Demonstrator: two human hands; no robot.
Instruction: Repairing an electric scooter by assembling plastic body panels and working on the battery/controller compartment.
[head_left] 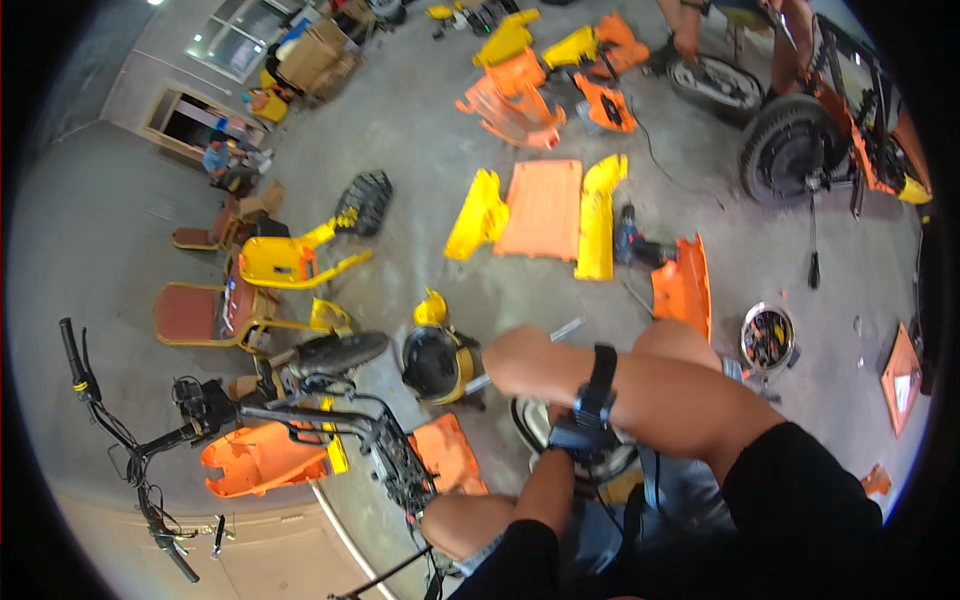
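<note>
Where it shows, round wheel (531, 424), pale, dark-edged

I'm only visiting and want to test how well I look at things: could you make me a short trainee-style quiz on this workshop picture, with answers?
1. Pick one. What colour is the flat panel lying on the floor between two yellow pieces?
A) Black
B) Orange
C) Blue

2. True or false: the round metal container on the right side of the picture is empty.

3. Open question. What round thing shows, partly hidden, just beyond the person's left forearm?

Key
1: B, orange.
2: False; it holds a jumble of small items.
3: What looks like a wheel.
</note>
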